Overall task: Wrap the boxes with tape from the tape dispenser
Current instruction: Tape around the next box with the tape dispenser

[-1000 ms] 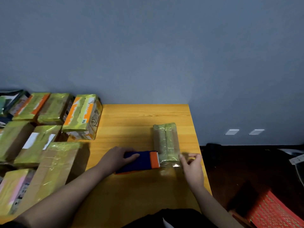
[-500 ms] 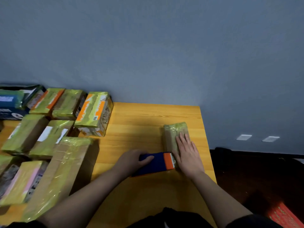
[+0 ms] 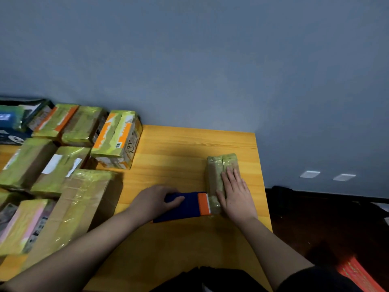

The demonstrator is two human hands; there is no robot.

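Many taped boxes (image 3: 52, 165) piled at tabletop (image 3: 179, 148) left edge. Left hand (image 3: 154, 202) gripping tape dispenser (image 3: 187, 205); right hand (image 3: 234, 194) flat, fingers straight, pressing small box (image 3: 215, 171) near right edge. Nearly done.

A blue tape dispenser (image 3: 182, 205) with an orange front band sits beside a box (image 3: 217, 175) wrapped in yellow-green film, near the right edge of a honey-yellow wooden table (image 3: 179, 148) with visible grain. Along the left edge, stacked boxes (image 3: 69, 165) show green-yellow wrap over brown cardboard, orange stripes, white labels and one pink panel, against a grey-blue wall (image 3: 210, 60).
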